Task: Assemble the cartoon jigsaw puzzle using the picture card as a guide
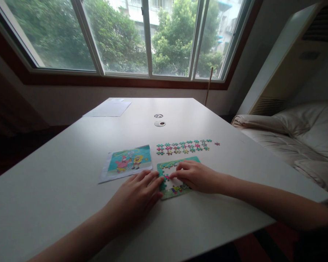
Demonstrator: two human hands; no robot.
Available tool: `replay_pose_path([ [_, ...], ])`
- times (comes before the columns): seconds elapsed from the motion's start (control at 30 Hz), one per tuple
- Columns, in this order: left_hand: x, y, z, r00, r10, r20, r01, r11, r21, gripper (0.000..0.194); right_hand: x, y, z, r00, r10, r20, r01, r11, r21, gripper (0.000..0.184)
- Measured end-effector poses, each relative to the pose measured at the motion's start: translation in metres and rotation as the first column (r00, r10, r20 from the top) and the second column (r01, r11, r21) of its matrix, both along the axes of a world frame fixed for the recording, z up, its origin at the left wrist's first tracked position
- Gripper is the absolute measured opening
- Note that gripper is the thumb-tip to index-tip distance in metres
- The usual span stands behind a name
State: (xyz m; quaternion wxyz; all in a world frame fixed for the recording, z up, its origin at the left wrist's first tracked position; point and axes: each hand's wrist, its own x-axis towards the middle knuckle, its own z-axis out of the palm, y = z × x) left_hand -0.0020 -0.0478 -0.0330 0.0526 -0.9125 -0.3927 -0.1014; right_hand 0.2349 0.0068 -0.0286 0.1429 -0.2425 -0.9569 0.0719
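A jigsaw puzzle board (177, 193) with a green printed frame lies on the table, partly filled along its edges and white in the middle. My left hand (140, 189) rests on its left edge, fingers stretched out and lying flat. Over the board's right part, my right hand (196, 175) has its fingers bent, with the fingertips at a small pink puzzle piece (167, 177) near the left side of the frame. The hand covers part of the board. Beyond it, loose puzzle pieces (183, 147) lie in rows, mostly teal and pink.
A printed cartoon picture sheet (129, 160) lies left of the board. Two round discs (160, 123) sit farther back on the white table (57, 174). White paper (108, 108) lies at the far left corner. A beige sofa (284, 131) stands on the right.
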Motion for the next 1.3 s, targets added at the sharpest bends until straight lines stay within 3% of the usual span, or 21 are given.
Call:
replay_pose_path([
  [0.47,0.0,-0.005,0.014,0.997,-0.073,0.029,0.072,0.997,0.04,0.021,0.006,-0.006,0.004,1.0,-0.025,0.001,0.025,0.992,-0.12,0.03],
  [0.97,0.001,-0.005,0.015,0.993,-0.111,0.047,0.111,0.994,0.005,0.018,0.006,-0.007,0.003,1.0,-0.027,0.007,0.027,0.994,-0.104,0.03],
  [1.3,0.0,-0.004,0.014,0.994,-0.103,0.026,0.103,0.995,-0.016,0.019,0.007,-0.008,0.006,1.0,-0.016,-0.007,0.015,0.983,-0.182,0.031],
])
